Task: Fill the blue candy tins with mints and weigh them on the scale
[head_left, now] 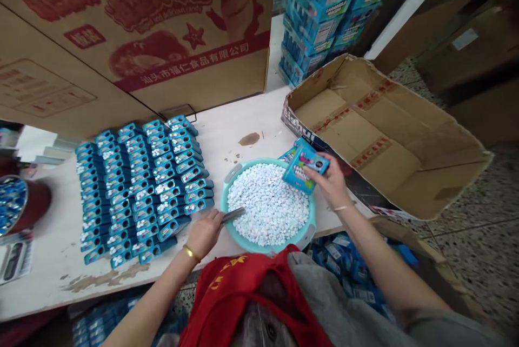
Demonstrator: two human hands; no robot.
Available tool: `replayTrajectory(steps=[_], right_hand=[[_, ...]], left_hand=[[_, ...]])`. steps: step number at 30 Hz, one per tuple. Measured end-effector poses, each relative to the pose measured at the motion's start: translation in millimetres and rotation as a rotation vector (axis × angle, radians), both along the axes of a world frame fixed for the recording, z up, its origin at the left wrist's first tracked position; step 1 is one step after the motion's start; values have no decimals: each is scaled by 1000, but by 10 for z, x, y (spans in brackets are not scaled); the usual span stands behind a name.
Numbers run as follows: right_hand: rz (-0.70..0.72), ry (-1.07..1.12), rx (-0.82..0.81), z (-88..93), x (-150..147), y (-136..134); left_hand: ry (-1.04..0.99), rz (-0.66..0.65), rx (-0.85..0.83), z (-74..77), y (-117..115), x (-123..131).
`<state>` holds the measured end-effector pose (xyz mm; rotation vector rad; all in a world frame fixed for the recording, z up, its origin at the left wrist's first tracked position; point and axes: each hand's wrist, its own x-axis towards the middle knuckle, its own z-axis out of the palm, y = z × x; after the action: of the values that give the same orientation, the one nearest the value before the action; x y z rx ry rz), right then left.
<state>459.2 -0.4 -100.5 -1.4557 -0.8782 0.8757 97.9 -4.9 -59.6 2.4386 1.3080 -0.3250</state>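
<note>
A turquoise basin (pixel 229 234) full of small white candies (pixel 267 206) stands on the table in front of me. At its left rim, my left hand (pixel 206 232) is closed around a metal scoop (pixel 234 214), whose far end reaches over the candies. My right hand (pixel 333 182) grips a blue candy box (pixel 305 166) above the basin's right side. Behind that box, another blue printed package (pixel 288 153) lies partly hidden by the rim. Left of the basin stand rows of narrow blue boxes (pixel 162 174) with round holes in their tops; white candies sit on several.
A shallow open carton (pixel 389 141) sits to the right. Blue display packs (pixel 320 17) are stacked at the back. Large printed cartons (pixel 162 28) wall off the far left. A dark red bucket (pixel 34 204) stands at far left. Below the table edge are more blue packages (pixel 352 266).
</note>
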Motion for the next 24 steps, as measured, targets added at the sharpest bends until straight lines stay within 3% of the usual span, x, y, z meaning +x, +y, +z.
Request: replayTrajectory(steps=[2,5,9,13,16,19,24], right_hand=[[11,94,-67,-122,-121,-314],[6,131,-127,-344,-359,-550],[0,86,-115,-473,-634,-556],[82,150,-117,-405,-769,-515],[108,302,-109,-294,-734,-576],[79,368,-109,-169,-613,-729],[-21,31,-31,1,-399,-1008]], left_hand=[[50,37,-6,-141,-67,176],[41,80,-17,-366,-105,526],[-65,95,-56,-607,-54,932],[-138,82,-59,-743,21,1062],[-196,62,-77,-732,46,966],[-239,42,-91,-626,43,808],[-379,-34,-107,-341,44,631]])
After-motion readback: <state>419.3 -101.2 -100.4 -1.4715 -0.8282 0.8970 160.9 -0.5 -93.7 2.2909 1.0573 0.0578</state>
